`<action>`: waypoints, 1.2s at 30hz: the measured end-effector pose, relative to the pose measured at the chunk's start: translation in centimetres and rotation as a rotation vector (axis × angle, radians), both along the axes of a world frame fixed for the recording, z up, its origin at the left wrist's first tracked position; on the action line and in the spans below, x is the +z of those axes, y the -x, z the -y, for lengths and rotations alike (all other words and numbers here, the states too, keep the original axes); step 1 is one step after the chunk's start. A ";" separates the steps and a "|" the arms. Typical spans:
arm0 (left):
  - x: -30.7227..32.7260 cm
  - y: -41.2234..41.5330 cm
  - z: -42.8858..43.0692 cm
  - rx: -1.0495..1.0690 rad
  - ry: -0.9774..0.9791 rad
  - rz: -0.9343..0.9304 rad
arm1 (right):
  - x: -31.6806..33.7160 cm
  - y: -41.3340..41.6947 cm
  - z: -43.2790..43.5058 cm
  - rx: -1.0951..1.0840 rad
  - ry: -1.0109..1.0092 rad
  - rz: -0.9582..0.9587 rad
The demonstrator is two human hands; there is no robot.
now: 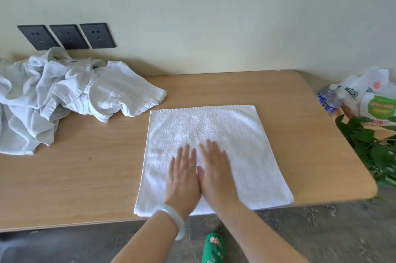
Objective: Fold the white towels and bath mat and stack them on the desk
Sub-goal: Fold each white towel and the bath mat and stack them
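Observation:
A white towel (246, 138) lies flat and squared on the wooden desk (85, 177), its near edge at the desk's front edge. My left hand (183, 177) and my right hand (215, 172) press side by side on the towel's near middle, palms down, fingers straight. A white bangle sits on my left wrist. At the desk's back left lies a crumpled heap of white towels (49, 95), with a ribbed bath mat (126, 93) spread at the heap's right side.
Three dark wall sockets (66, 36) sit above the heap. Right of the desk are water bottles (330, 99), plastic bags (372, 95) and a leafy plant (372, 147). A foot in a green sandal (213, 247) stands on the floor below the desk edge.

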State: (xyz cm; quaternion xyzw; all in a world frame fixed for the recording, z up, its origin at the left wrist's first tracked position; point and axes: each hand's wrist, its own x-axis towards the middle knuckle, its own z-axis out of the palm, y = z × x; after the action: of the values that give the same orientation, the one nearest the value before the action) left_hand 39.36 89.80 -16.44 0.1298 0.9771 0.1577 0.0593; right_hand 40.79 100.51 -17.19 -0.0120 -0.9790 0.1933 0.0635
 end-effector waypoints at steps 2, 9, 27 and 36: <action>-3.0 -0.8 0.6 -0.063 0.058 -0.006 | -3.0 -0.5 -0.3 0.052 -0.110 0.066; -5.6 -2.8 10.2 0.133 0.074 -0.046 | -6.2 -6.5 -12.5 -0.317 -0.273 0.207; -5.6 4.9 9.6 0.146 0.169 0.006 | -4.9 2.8 -15.5 -0.156 -0.247 0.281; -3.9 -2.3 5.7 -0.545 0.237 -0.165 | -2.6 -3.1 -8.5 0.558 -0.344 0.179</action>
State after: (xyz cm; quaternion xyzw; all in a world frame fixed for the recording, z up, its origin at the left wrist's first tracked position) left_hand 41.67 84.12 -20.32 0.3914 0.9195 0.0098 0.0347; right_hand 43.90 109.00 -19.75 0.2503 -0.9645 0.0335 -0.0770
